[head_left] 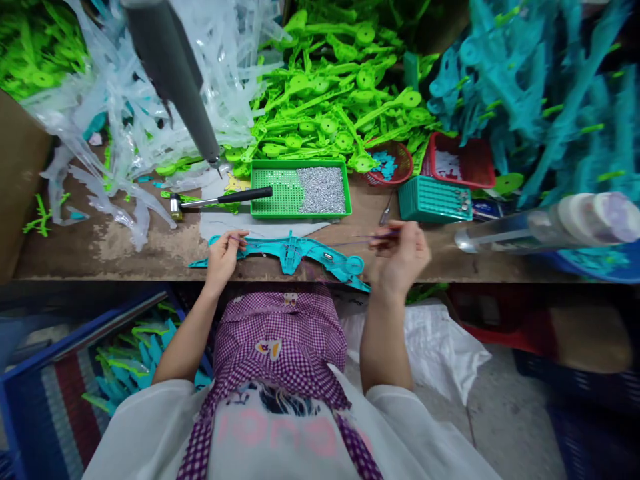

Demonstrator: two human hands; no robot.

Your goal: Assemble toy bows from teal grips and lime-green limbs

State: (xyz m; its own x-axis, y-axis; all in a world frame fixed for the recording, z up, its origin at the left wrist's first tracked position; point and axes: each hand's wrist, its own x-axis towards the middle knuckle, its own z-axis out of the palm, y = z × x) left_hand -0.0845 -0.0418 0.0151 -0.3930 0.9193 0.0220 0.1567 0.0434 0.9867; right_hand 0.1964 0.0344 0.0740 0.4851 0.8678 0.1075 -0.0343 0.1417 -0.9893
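Note:
A turquoise bow-shaped plastic part (291,253) lies along the table's front edge in front of me. My left hand (225,259) is closed at its left end, thumb and fingertips pinched on it. Thin dark string (320,244) runs across the part toward the right. Above and beyond the part's right end, my right hand (400,257) is raised and closed around a thin dark tool (374,236) whose narrow tip points left. Its kind is not clear, as the fingers cover most of it.
A hammer (220,199) rests on a green tray (255,212) of small metal screws. A grey power screwdriver (185,80) hangs at upper left. Lime-green parts (325,100) are piled behind. A turquoise basket (435,199), red baskets and a clear bottle (540,227) stand right.

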